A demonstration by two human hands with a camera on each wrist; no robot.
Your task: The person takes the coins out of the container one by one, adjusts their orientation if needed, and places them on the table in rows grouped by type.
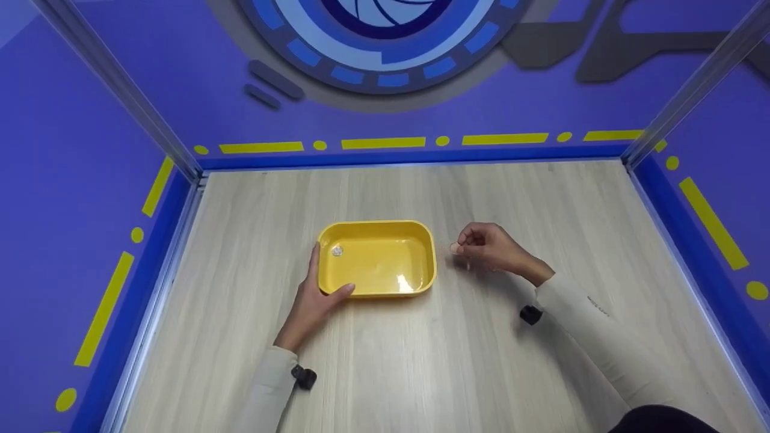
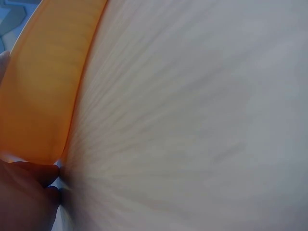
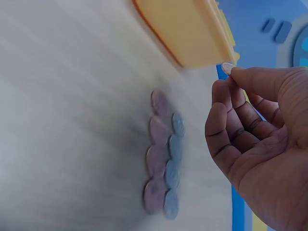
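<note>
A yellow plastic box (image 1: 378,287) stands on the table, and one silver coin (image 1: 337,251) lies in its left end. My left hand (image 1: 310,300) holds the box's near left corner, with the thumb at the near rim and the fingers along the left wall. Just right of the box, my right hand (image 1: 490,245) pinches a copper-coloured coin (image 3: 227,68) between thumb and fingertips, above the table. Beneath that hand, several coins (image 3: 155,161) lie in two rows, one copper-coloured and one silver; the hand mostly hides them in the head view.
The wood-grain table (image 1: 385,361) is walled in by purple-blue panels (image 1: 180,90) with yellow dashes on the far, left and right sides. Metal rails (image 1: 144,337) run along the table's edges. Dark wrist cameras (image 1: 530,314) sit on both sleeves.
</note>
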